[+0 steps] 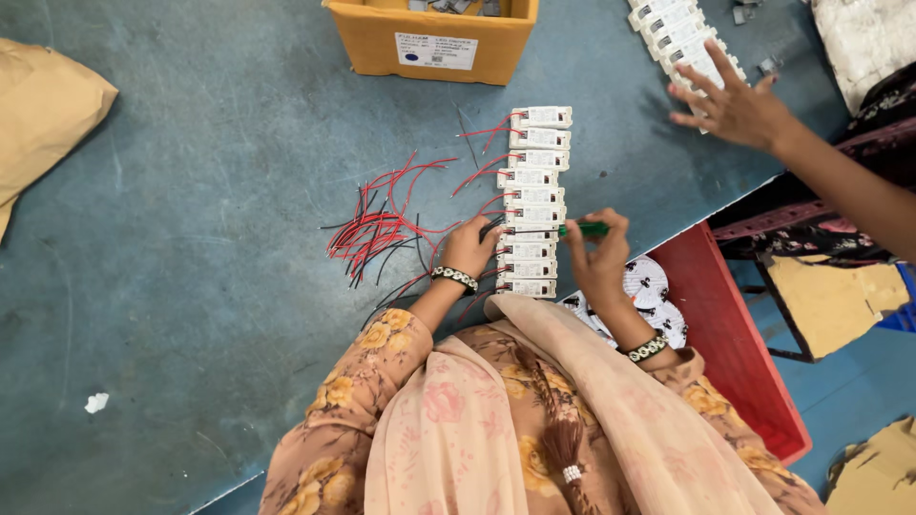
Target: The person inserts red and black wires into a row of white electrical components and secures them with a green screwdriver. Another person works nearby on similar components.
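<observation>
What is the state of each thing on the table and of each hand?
left hand: closed, resting on the white modules
right hand: gripping the green screwdriver
green screwdriver: held level, tip toward a module
white modules: lined up in a column, wires out to one side
red and black wires: loose, spread on the table
cardboard box: open
co-worker's hand: open, fingers spread over another module row

Sleeves: peach-tan fabric printed with yellow-orange flowers, reaching to about the elbow on both arms. Scarf (572,401): pale pink-beige, faint rose print, draped across the shoulders and down the front. Left hand (468,248): beaded bracelet (454,278), black and white, on the wrist just behind it. Right hand (599,259): matching beaded band (647,348) further back on that wrist. Braid (561,420): brown, ending in a small white tie.
</observation>
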